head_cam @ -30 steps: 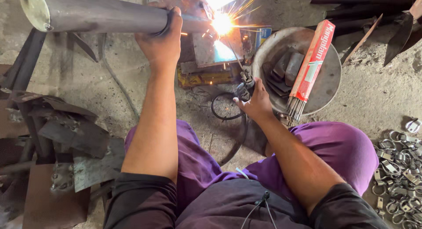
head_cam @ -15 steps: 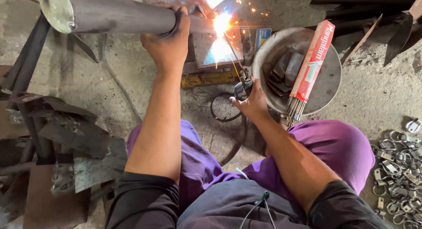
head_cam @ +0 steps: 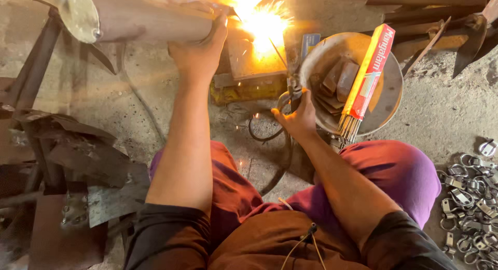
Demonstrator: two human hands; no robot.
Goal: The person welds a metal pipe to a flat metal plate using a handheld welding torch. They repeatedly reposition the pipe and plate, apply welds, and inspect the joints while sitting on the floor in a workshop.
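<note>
at the upper left of the frame a metal pipe (head_cam: 145, 18) is gripped by the left hand (head_cam: 199, 52), while at centre an electrode holder (head_cam: 293, 91) is clenched in the right hand (head_cam: 298, 119), its rod (head_cam: 278, 53) reaching into a bright arc (head_cam: 262, 21) at top centre.

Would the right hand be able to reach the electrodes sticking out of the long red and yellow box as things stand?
Probably yes, once freed: the right hand grips the electrode holder, and the electrodes poke out just beside it with nothing between.
</note>
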